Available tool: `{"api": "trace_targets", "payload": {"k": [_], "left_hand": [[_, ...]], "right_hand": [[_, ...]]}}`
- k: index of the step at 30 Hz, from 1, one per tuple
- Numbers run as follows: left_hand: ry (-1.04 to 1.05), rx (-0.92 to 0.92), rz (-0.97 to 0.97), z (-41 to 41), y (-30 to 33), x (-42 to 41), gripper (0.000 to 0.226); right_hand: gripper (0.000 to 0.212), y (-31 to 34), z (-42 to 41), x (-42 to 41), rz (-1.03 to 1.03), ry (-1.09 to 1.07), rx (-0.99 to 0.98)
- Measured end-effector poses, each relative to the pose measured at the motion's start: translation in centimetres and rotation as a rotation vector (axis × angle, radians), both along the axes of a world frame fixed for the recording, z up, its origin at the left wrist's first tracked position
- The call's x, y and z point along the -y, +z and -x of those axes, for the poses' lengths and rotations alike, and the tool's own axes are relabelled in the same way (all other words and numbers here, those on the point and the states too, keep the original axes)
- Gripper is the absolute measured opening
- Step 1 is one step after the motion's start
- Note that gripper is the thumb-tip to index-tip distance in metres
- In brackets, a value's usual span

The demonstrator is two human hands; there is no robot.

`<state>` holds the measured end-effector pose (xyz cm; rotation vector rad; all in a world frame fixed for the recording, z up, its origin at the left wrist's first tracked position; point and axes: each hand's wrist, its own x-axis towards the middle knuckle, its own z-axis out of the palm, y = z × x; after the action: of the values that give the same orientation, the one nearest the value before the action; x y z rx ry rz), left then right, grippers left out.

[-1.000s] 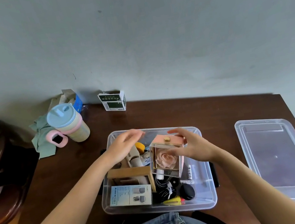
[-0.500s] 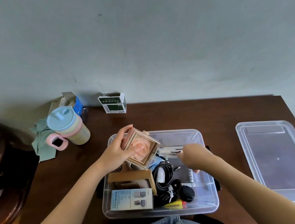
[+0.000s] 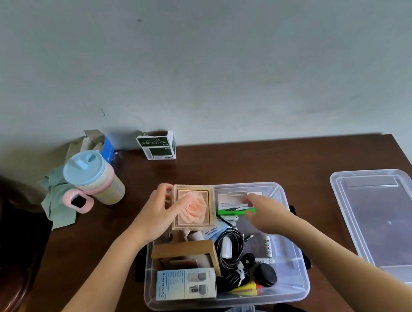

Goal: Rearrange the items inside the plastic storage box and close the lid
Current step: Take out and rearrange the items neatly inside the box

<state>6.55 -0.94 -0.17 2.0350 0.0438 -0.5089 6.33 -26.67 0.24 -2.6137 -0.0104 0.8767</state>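
**Now both hands work in the box**

I see the left hand (image 3: 158,212) gripping the rose box (image 3: 193,207) at the far left corner of the storage box (image 3: 297,271), below the frame's centre. Right of it, the right hand (image 3: 266,211) pinches a green-and-white packet (image 3: 235,205) above the box's far side. Nearer me lie black cables (image 3: 230,249) and a pale blue carton (image 3: 185,284). At the lower right, the lid (image 3: 396,227) lies apart on the table (image 3: 228,163).

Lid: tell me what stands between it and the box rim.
Nothing lies between the lid and the storage box; only bare table. Over the opening, the left hand holds the rose box, and the right hand reaches in.
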Motion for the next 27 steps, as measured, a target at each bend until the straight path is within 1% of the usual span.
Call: {"api": "trace_targets", "payload": {"k": [1,2,3,5,6,8,10,11,13,15,17,19,20,21,22,23,25,27], "left_hand": [[0.006,-0.002,-0.044,0.0,0.2,-0.1,0.055],[0.002,0.006,-0.109,0.0,0.3,-0.1,0.058],[-0.005,0.038,-0.205,0.1,0.3,0.0,0.057],[-0.003,0.167,-0.440,0.2,0.5,0.5,0.048],[0.011,0.241,-0.493,0.2,1.0,0.8,0.043],[-0.001,0.376,-0.457,-0.2,2.3,1.6,0.040],[-0.100,0.514,-0.428,-0.8,3.6,2.6,0.049],[-0.171,0.554,-0.422,-1.3,4.2,3.4,0.054],[-0.337,0.533,-0.403,-2.1,5.1,5.7,0.053],[-0.508,0.451,-0.437,-2.9,4.9,8.3,0.041],[-0.654,0.368,-0.547,-3.4,4.0,10.3,0.037],[-0.766,0.342,-0.721,-3.7,2.8,11.4,0.039],[-0.788,0.341,-0.788,-3.7,2.3,11.5,0.039],[-0.788,0.335,-0.822,-3.7,2.0,11.5,0.038],[-0.780,0.328,-0.826,-3.7,1.7,11.4,0.037],[-0.771,0.326,-0.816,-3.7,1.7,11.3,0.036],[-0.757,0.345,-0.800,-3.6,1.6,11.2,0.034],[-0.722,0.379,-0.804,-3.5,1.5,11.1,0.030]], "right_hand": [[0.041,-0.2,0.0,-0.1,0.003,0.001,0.005],[0.041,-0.4,0.0,-0.3,0.007,-0.006,0.006],[0.041,-0.5,0.1,-0.4,0.005,-0.014,0.003],[0.042,-0.6,0.3,-0.5,0.004,-0.020,-0.006],[0.043,-0.5,0.4,-0.5,0.008,-0.019,-0.006],[0.044,-0.5,0.5,-0.2,0.011,-0.027,-0.010],[0.045,-0.6,0.4,0.3,0.006,-0.037,-0.019],[0.045,-0.6,0.4,0.5,0.003,-0.037,-0.019],[0.045,-0.6,0.4,0.8,0.000,-0.027,-0.008],[0.046,-0.4,0.6,1.0,0.003,-0.016,0.007],[0.042,-0.5,0.7,1.2,0.023,-0.005,0.003],[0.029,-0.9,0.9,1.5,0.120,0.047,-0.007],[0.027,-1.2,1.0,1.5,0.195,0.094,-0.015],[0.033,-1.6,1.2,1.4,0.272,0.140,-0.036],[0.039,-2.1,1.4,1.2,0.340,0.178,-0.066],[0.040,-2.9,1.7,0.9,0.395,0.214,-0.094],[0.032,-4.6,2.2,0.2,0.464,0.255,-0.120],[0.028,-6.2,2.4,-0.3,0.489,0.255,-0.129]]}}
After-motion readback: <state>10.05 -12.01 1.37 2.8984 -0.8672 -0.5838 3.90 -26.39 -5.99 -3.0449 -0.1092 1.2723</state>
